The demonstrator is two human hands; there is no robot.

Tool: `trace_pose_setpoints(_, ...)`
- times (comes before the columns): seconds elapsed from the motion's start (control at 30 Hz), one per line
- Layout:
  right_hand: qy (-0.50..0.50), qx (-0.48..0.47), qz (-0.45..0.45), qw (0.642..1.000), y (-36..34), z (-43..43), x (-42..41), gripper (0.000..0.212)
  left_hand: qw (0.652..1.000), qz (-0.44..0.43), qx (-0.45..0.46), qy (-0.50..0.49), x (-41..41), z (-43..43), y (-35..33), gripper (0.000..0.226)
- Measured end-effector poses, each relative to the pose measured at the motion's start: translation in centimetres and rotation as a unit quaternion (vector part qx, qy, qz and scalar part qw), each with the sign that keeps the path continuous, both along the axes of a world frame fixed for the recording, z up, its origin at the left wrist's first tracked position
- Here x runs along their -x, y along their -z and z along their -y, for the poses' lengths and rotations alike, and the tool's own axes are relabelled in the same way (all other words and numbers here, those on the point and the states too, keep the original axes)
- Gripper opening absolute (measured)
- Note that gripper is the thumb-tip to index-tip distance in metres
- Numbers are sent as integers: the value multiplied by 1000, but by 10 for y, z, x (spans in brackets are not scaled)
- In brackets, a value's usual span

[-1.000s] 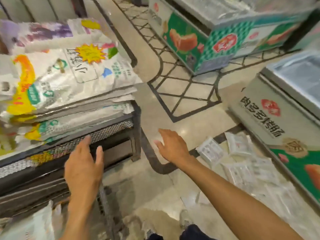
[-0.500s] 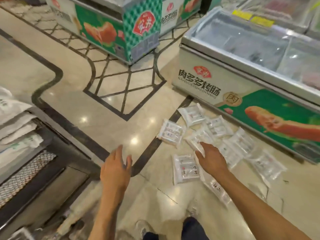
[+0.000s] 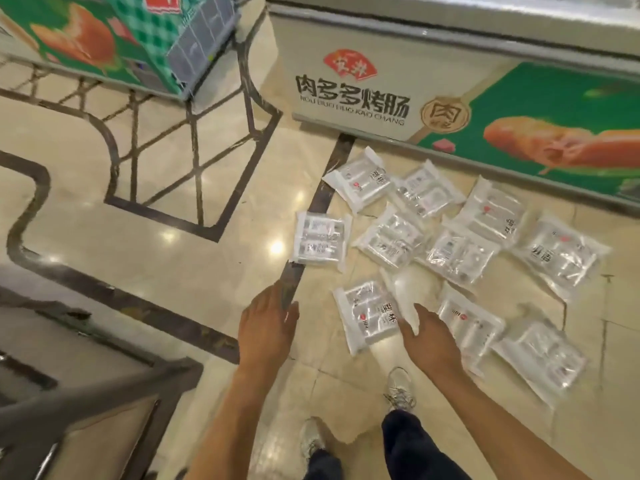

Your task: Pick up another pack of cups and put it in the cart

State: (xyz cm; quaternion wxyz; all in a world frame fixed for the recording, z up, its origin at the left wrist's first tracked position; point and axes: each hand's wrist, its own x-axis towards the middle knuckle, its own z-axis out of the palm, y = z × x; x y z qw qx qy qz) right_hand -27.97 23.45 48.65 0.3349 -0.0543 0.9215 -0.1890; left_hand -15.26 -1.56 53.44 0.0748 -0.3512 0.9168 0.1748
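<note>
Polished beige floor [image 3: 180,258] with dark inlaid lines fills the scene, and two light sneakers [image 3: 400,389] with dark trouser legs stand at the lower edge. At the lower left there is a dark metal frame [image 3: 104,403] of a rack.

Just above the feet, the left hand [image 3: 268,327] hangs over the floor with its fingers straight and together. It holds nothing and it is beside a dark floor line. The right hand [image 3: 429,341] reaches down to the packets. Its grip is clamped on the near edge of a white packet [image 3: 407,292], which stands tilted up from the floor; the thumb lies on top of this edge.

Just to the left of the held packet, a flat packet with a red mark [image 3: 367,315] lies on the floor, and it seems to touch the held one. To the right of the right hand lie two more clear packets [image 3: 471,322], one partly over the other.

Farther away, more packets of the same kind are scattered on the floor in a loose group [image 3: 450,230]; some overlap. One packet [image 3: 320,240] lies a little apart on the left, across the dark line.

Behind them stands a chest freezer [image 3: 353,81] with black Chinese letters and a picture of a sausage on green. A second freezer with green pattern [image 3: 138,39] is at the upper left, well apart from the packets.
</note>
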Motion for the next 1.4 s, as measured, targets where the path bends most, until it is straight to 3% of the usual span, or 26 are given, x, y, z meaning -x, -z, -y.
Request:
trace_pose_setpoints(0.1,66,-12,20,998,58,-2,14,59,996,53,-12,77,56,6,68,65)
trace_pose_setpoints(0.27,143,-42,63,987,197,2,19,64,977,80,5,197,119,17,226,65)
trace_pose_setpoints(0.6,212,-105,123,964,516,13,-16,65,913,204,45,350,162,16,560,69)
trace_pose_setpoints(0.8,342,-67,152,925,637,14,-36,87,926,191,15,326,188,15,696,87)
trace_pose_setpoints(0.9,488,43,157,857,670,22,-38,92,933,206,-48,290,209,12,728,100)
trace_pose_setpoints(1.0,599,147,152,772,688,31,-39,88,938,193,-129,259,216,5,742,90)
trace_pose_setpoints(1.1,637,180,149,734,686,33,-35,95,942,181,-174,224,210,0,737,81)
trace_pose_setpoints(1.3,610,176,110,765,630,13,-24,91,955,141,-237,106,181,-3,675,83)
trace_pose_setpoints(1.4,564,187,95,799,576,4,-8,107,958,103,-265,29,162,-4,624,84)
